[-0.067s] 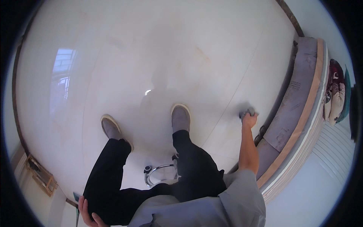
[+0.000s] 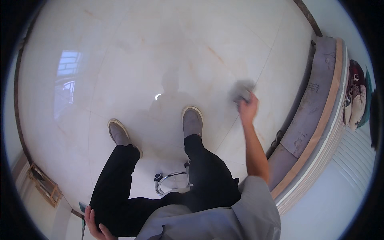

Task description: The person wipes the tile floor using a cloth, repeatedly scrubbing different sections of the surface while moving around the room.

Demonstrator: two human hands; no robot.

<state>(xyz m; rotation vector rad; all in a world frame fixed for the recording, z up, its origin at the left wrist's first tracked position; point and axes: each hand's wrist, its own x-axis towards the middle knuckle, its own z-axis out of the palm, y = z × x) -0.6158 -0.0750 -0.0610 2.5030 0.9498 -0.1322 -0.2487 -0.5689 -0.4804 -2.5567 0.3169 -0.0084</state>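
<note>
A seated person, seen from their own head, stretches the right hand out over a pale, glossy tiled floor, its fingers closed around a grey bundle. The bundle is out ahead and to the right of the right shoe; it looks soft, perhaps cloth, but blur hides its weave and edges, and whether it touches the tiles cannot be told. The step in hand seems to be handling this bundle low over the floor at arm's length; from this pose, any further move calls for a steady grip and a reach clear of the shoe. The left hand grips nothing, its fingers resting, loosely curved, on the knee of the black trousers. The tiles are smooth, with faint rusty veins and a bright window reflection. Curved, shiny metal tubing shows between the legs. Along the right runs a bed-like piece, its grey side edged by a tan band and pale ridged layers, with rounded, patterned cushions beyond.
</note>
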